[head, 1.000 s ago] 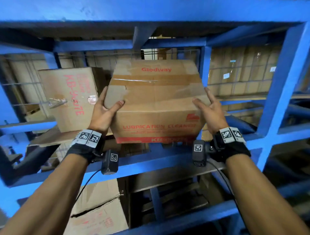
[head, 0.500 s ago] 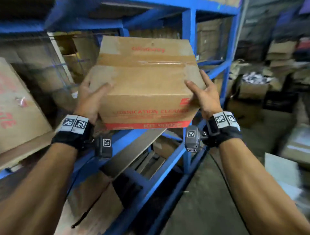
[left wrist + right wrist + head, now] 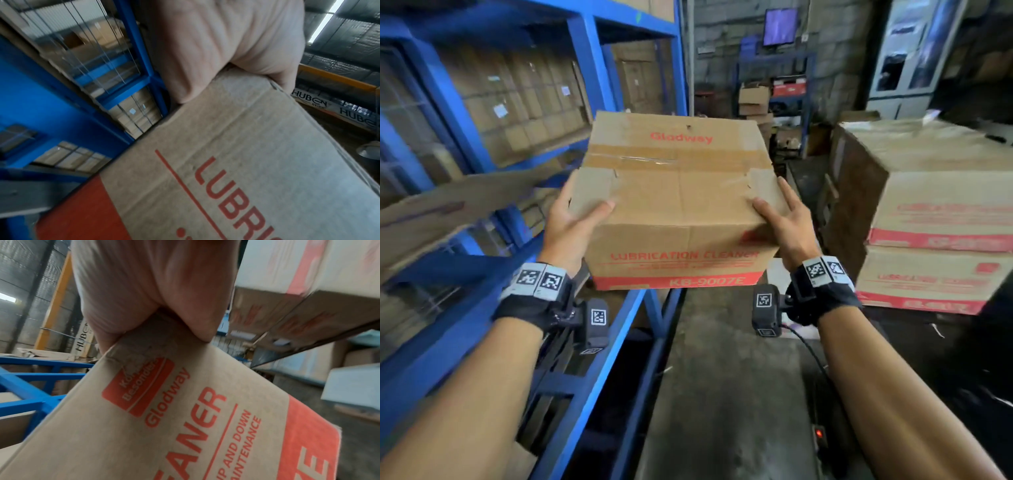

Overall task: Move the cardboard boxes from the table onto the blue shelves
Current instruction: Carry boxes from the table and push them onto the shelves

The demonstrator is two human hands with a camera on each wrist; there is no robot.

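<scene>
A taped cardboard box (image 3: 678,205) printed "LUBRICATION CLEANER" is held in the air in front of me, beyond the right end of the blue shelves (image 3: 585,58). My left hand (image 3: 571,219) grips its near left corner, thumb over the top. My right hand (image 3: 784,222) grips the near right corner the same way. The left wrist view shows the left hand (image 3: 226,40) clamped on the box's (image 3: 246,162) edge. In the right wrist view the right hand (image 3: 154,285) pinches the box's (image 3: 185,418) corner.
Stacked matching boxes (image 3: 935,222) stand close on the right. A concrete aisle (image 3: 722,394) runs between them and the shelves, with a power strip (image 3: 818,433) and cable on it. A small rack with boxes (image 3: 774,85) stands at the far wall.
The box, still held in both hands, has moved from in front of a shelf bay to the right, past the shelf end. My view has swung right toward the aisle and the stacked boxes.
</scene>
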